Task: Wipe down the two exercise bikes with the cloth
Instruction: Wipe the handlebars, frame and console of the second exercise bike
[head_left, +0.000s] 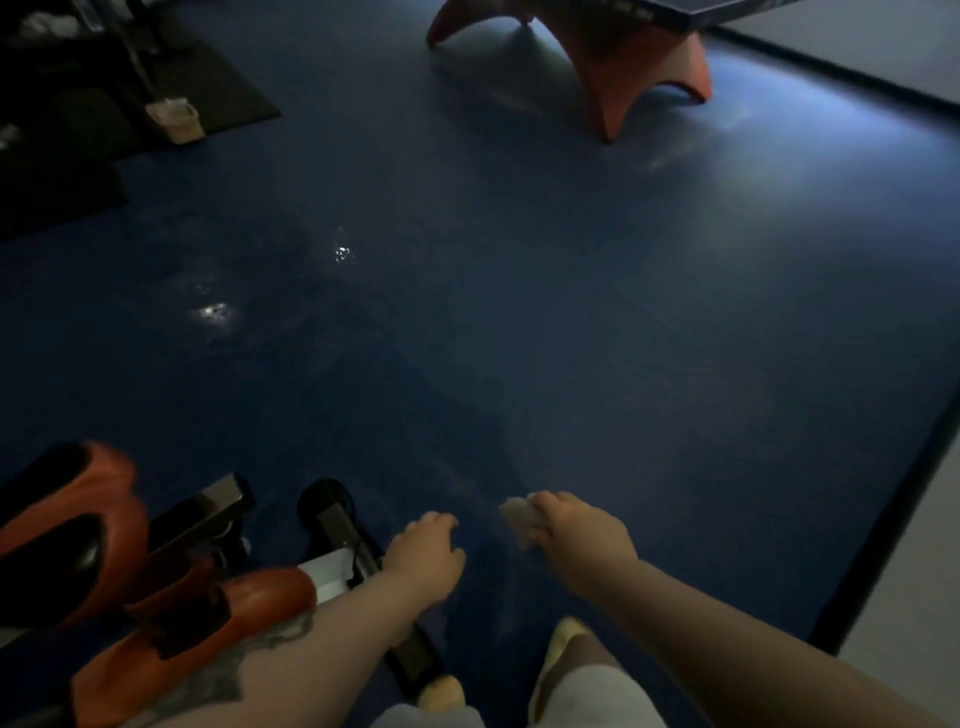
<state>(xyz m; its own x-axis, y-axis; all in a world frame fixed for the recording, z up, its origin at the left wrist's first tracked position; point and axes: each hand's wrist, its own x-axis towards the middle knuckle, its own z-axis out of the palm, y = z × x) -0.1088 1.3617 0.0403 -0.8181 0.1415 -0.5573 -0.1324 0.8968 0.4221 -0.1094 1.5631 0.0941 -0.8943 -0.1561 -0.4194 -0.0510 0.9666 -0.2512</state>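
Observation:
An orange and black exercise bike (104, 545) fills the lower left of the dim head view, its dark base bar (337, 525) lying on the blue floor. My left hand (426, 553) hovers just right of that bar with fingers loosely curled and nothing in it. My right hand (576, 527) grips a small pale cloth (519, 519), held above the floor to the right of the bike. A second machine (140, 67), dark and hard to make out, stands at the far upper left on a black mat.
An orange stand with curved legs (623, 67) sits at the top centre under a dark tabletop. The blue floor mat (519, 312) has a black border (893, 509) at the right. My feet in yellow footwear (563, 644) show at the bottom.

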